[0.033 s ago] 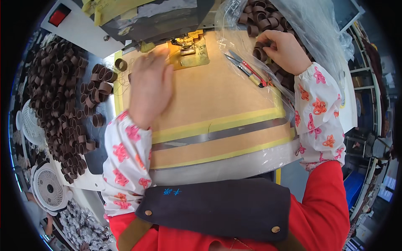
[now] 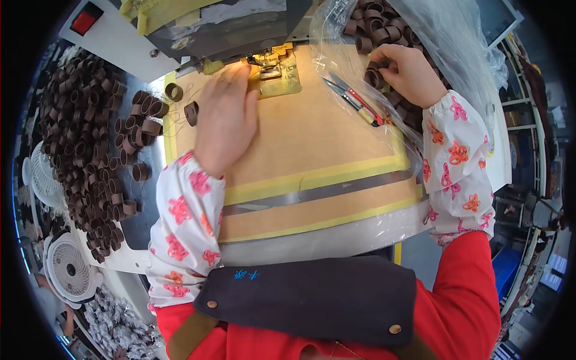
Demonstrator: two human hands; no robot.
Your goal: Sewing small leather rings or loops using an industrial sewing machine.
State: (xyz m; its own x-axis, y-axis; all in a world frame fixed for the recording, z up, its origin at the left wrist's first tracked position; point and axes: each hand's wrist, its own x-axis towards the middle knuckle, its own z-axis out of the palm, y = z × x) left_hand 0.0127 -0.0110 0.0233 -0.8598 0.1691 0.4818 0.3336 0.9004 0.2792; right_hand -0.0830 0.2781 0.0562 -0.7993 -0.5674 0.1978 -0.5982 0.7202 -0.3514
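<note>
Over the left part of the tan work surface, my left hand stretches its fingers forward, palm down. Its fingertips are close to the sewing machine's presser foot and metal plate. A brown fabric loop stands just left of the hand; anything under the palm is hidden. My right hand is at the clear plastic bag, its thumb and fingers closed on a brown loop. More brown loops fill the bag.
Thread snips and a red-handled tool lie beside the bag. A big pile of brown loops covers the left side table. The machine head overhangs the back. A white fan stands at lower left.
My left hand has shifted a little to the right, nearer the presser foot, baring the brown loop on its left. The right hand has barely moved.
</note>
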